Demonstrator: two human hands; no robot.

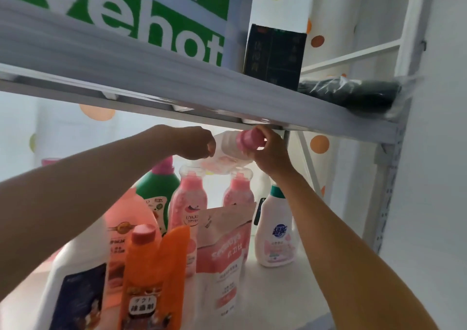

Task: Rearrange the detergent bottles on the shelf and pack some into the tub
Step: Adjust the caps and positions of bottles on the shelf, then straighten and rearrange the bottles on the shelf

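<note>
A clear bottle with a pink cap lies tipped on its side, held up just under the upper shelf board. Well below that board stand two pink bottles, a green bottle and a white bottle.

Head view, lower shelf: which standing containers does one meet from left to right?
Orange bottle → green bottle → pink clear-capped bottle → pink refill pouch → white bottle with teal cap.

White metal shelf, lower tier: holds orange bottle, large white jug, green bottle, two pink bottles, refill pouch, small white bottle. Upper tier: carries dark box, black wrapped bundle.
</note>
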